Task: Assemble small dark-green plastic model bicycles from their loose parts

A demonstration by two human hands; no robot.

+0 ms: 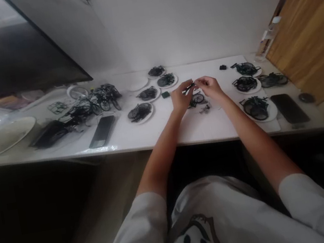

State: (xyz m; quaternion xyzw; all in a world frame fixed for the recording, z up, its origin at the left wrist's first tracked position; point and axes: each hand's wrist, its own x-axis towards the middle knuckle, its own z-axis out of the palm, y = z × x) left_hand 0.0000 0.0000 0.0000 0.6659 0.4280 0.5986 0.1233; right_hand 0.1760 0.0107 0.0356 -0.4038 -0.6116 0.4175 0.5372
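Note:
Above the middle of the white table, my left hand (pixel 181 95) pinches a small dark part (pixel 189 88), too small to name. My right hand (pixel 208 86) meets it at the fingertips, its fingers closed on the right end of the same part. Just below the hands lies a miniature black bicycle piece with a spoked wheel (pixel 198 98). A small greyish part (pixel 205 109) lies nearer the table's front edge. To the left of my left hand sits a small dark green block (pixel 165 94).
Plates of dark bicycle parts stand left (pixel 141 113) and right (pixel 257 108). A heap of miniature bicycles (pixel 102 98) and a phone (pixel 102 131) lie left; another phone (pixel 290 108), a bottle (pixel 269 39) and a wooden board (pixel 309 38) are right. A screen (pixel 13 51) overhangs the left.

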